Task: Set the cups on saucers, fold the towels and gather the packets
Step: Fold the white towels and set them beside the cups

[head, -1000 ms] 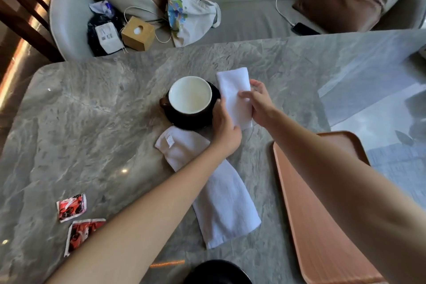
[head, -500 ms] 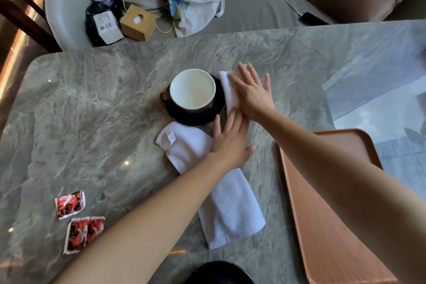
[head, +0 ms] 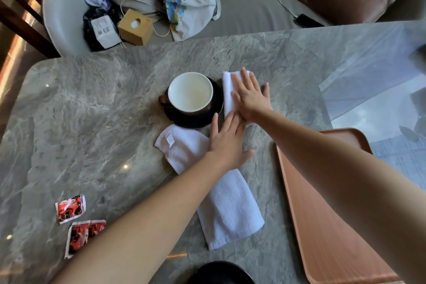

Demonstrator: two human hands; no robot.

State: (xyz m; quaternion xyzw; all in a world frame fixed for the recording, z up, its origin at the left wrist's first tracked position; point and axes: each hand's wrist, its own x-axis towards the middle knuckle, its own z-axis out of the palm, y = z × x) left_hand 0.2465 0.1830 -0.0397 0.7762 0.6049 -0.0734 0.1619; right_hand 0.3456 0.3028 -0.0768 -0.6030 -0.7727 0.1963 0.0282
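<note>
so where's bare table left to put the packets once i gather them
Widest bare stretch of the table: left of the cup and saucer, beyond the packets. Also bare: far right past the folded towel, and the tray. Crowded: the centre, with the right hand flat on the folded towel and the left hand over the long towel beside the saucer.

a cup [head: 190,93], white inside and brown outside, stands upright on a black saucer [head: 196,122] with its handle to the left. a small white towel [head: 228,92], folded into a narrow strip, lies just right of the saucer. a longer folded white towel [head: 228,210] lies diagonally nearer, its tag [head: 170,140] up at the far corner. two red packets [head: 70,208] [head: 84,236] lie flat side by side, well apart at the near left.
</note>
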